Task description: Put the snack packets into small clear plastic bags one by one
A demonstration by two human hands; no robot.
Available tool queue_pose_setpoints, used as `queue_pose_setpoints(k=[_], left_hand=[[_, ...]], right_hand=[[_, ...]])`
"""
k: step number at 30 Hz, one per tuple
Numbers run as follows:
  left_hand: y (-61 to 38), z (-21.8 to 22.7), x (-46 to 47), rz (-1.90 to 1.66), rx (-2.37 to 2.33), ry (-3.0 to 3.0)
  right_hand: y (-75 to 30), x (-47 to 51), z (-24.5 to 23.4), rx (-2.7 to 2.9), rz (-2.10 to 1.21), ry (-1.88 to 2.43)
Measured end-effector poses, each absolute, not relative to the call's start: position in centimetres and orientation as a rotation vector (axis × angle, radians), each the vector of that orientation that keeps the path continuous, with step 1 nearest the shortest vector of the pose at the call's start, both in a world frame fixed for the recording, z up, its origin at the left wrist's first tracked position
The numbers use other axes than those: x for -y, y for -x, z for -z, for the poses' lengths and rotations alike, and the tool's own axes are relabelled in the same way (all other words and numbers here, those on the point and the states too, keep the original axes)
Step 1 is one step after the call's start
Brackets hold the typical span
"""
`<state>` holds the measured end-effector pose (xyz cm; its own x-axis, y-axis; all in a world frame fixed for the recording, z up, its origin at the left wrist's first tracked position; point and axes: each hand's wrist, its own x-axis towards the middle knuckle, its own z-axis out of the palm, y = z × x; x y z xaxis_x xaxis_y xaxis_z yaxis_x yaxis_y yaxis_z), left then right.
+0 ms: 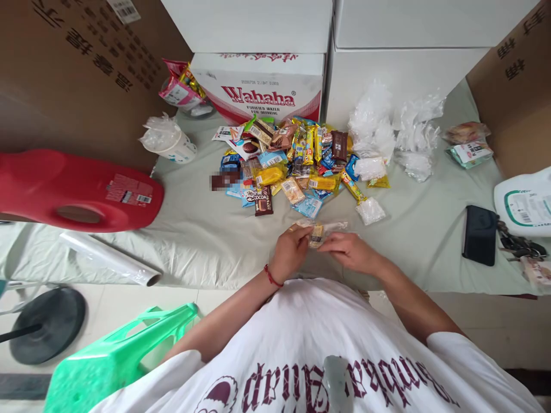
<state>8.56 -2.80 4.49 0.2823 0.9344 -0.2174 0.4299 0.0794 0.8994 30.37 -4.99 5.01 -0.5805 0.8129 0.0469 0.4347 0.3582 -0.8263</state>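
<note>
Fingers of my left hand [289, 250] and right hand [350, 250] pinch the small snack packet [317, 233] just nearside of the snack pile [293, 160]; I judge it light, slippery, crushable, best held by its edges.

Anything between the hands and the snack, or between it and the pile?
Nothing visible. The left hand and right hand both grip the wrapped snack directly. Only bare cloth lies between it and the snack pile; a clear bag lies off to the right.

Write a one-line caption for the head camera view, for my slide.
Left hand and right hand hold a bagged snack near a pile of wrapped snacks on a cloth-covered table.
</note>
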Motion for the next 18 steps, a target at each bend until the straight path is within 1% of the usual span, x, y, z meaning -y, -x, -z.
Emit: queue_pose_setpoints(k=[3, 5, 9, 12, 14, 16, 18], left_hand=[[-8.8, -4.2, 3.4, -0.569, -1.378, -1.893], [-9.0, -4.3, 3.7, -0.502, -1.436, -2.007], [-9.3, -4.4, 3.8, -0.435, -1.499, -2.125], [-9.2, -4.3, 3.8, -0.450, -1.497, -2.125], [-9.2, -4.3, 3.9, -0.439, -1.487, -2.135], [-9.1, -4.3, 4.1, -0.393, -1.486, -2.179], [-9.1, -4.4, 4.4, -0.325, -1.473, -2.264]], right_hand=[[-32.4, 4.1, -7.0, 1.952, -0.966, 1.334], [-32.8, 3.2, -7.6, 1.988, -0.879, 1.440], [-32.8, 2.8, -6.7, 2.408, -0.860, 1.261], [-34.2, 4.8, -5.3, 2.497, -0.807, 1.190], [-35.9, 6.7, -4.9, 2.510, -0.869, 1.206], [-37.6, 8.4, -4.9, 2.479, -1.014, 1.240], [-38.4, 9.1, -5.3, 2.310, -1.078, 1.339]])
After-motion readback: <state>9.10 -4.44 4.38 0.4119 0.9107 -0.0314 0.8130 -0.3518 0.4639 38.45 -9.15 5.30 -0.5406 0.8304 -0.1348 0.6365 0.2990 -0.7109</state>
